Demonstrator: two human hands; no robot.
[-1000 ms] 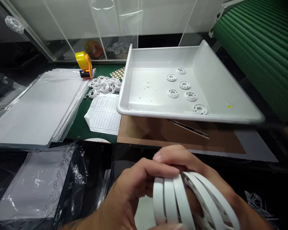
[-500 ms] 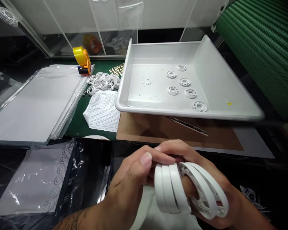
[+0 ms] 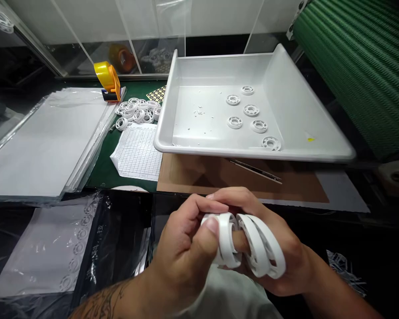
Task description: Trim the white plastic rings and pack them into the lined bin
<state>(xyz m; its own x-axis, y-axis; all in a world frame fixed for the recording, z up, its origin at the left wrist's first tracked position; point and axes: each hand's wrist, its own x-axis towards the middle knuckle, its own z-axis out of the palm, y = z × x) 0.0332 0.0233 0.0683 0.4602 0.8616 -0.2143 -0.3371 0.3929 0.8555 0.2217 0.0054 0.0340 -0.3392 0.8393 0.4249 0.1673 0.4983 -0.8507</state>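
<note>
Several white plastic bearing-like rings [image 3: 257, 246] hang together between my hands, above my lap. A finger of my right hand [image 3: 287, 252] passes through them, and its other fingers close over the top. My left hand [image 3: 182, 248] pinches the left end of the stack, thumb on the near face and index finger across the top. The two outer rings lean apart toward my right hand; the others sit closer together. Part of the stack is hidden behind my left thumb.
A white tray [image 3: 206, 150] holds several similar rings and small scraps. Beside it lie a ring pile [image 3: 138, 110], a printed sheet [image 3: 138, 153], a tape dispenser [image 3: 111, 86] and plastic bags [image 3: 36, 141]. Tweezers [image 3: 254, 170] rest on brown board [image 3: 193, 177]. A green roller [image 3: 359, 66] stands right.
My left thumb has come down from above onto the end rings and now presses them. Both hands and the rings have shifted slightly left and up. The whole view has shifted a little.
</note>
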